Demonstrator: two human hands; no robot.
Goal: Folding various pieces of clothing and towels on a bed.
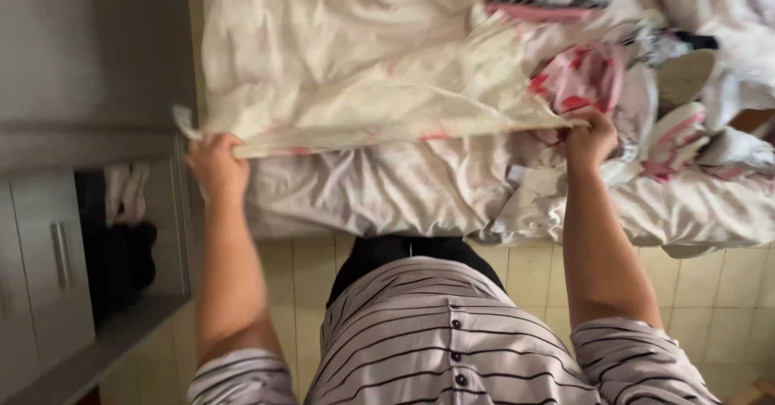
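Pale tiled floor [533,280] underfoot, and an unmade bed with a crumpled white sheet [363,191] is filling the far side of the room, so it's a bedroom with laundry everywhere. Over on the left a grey cupboard [48,268] is standing open with some dark stuff inside, too dim to make out.

The person in the striped buttoned shirt [436,340] is standing at the near edge of the bed and holding up a thin cream cloth with faint pink print [404,102], stretched flat just above the sheet. Left hand [216,163] is pinching the left corner, fingers curled tight around the edge. Right hand [591,140] is doing the same at the right corner, fist closed on the fabric. Both grips look firm, no slack between them.

Looks to me like the spreading-out stage of a fold: the near edge is pulled taut and the rest is draping away toward the far side. Long axis of the cloth is running left to right, parallel to the bed edge, with the held hem facing the person.

Next move probably needs both corners kept level so it isn't twisting, and enough room on the bed, because a heap of pink and white clothes [638,90] is sitting far right, touching or right beside that end of the cloth.
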